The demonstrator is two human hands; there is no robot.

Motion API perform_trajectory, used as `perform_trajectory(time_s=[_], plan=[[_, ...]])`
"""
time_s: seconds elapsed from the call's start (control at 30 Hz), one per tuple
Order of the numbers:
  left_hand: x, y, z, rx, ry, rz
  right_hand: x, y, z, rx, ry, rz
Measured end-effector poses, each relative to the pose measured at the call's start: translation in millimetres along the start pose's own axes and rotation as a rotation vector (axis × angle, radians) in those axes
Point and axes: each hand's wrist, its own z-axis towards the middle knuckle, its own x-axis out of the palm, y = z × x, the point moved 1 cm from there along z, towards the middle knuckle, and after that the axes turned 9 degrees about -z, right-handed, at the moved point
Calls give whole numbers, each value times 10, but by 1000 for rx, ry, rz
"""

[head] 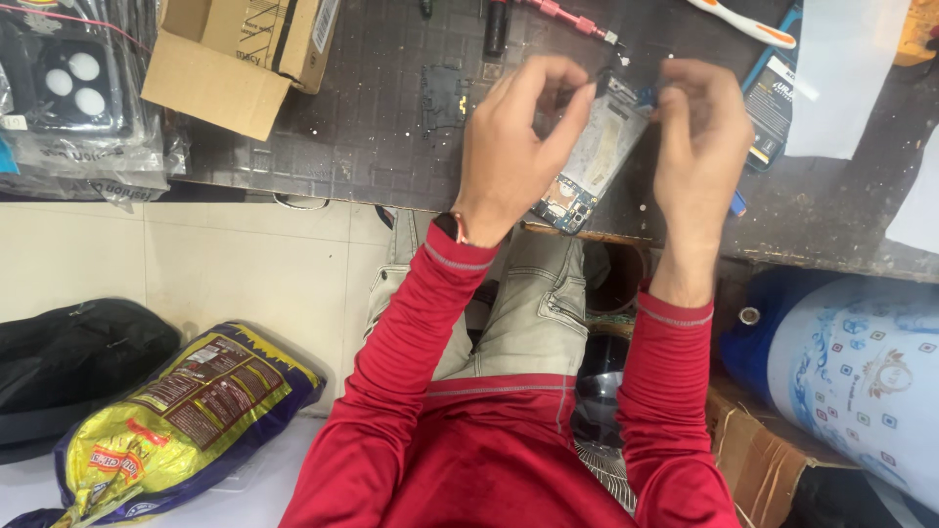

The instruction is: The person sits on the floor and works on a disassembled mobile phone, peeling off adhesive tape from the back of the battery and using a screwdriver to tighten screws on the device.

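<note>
the person is holding an opened phone up over the dark work mat, its back cover off and the board and shielding showing. the left hand is gripping the phone's left edge, fingers curled over the top, thumb hidden behind. the right hand is pinching at the upper right corner, fingertips closed tight on something too small to make out. to do this well, i judge the left hand should be keeping the body steady while the right is working with a light, straight pull, never twisting near the board. both forearms in red sleeves are reaching forward and up from the lap, wrists bent inward toward each other
</note>
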Motion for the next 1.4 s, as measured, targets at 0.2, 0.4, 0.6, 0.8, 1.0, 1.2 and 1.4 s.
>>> perform_trajectory(time_s=[0.2,0.4,0.6,0.8,1.0,1.2,1.4], plan=[[121,-28,-97,32,-82,484,-88,-74,-209,227,-27,305],[242,55,-108,-44,-82,642,-144,-131,-267,202,-51,277],[300,45,-163,-4,-78,728,-145,-179,-311,209,-52,223],[444,101,-50,193,52,689,-101,-259,-324,206,-73,227],[570,289,205,370,329,726,-104,-344,-316,227,-101,303],[623,403,311,303,341,776,-107,-400,-311,237,-111,316],[480,376,317,282,253,478,-88,-442,-306,227,-125,339]])
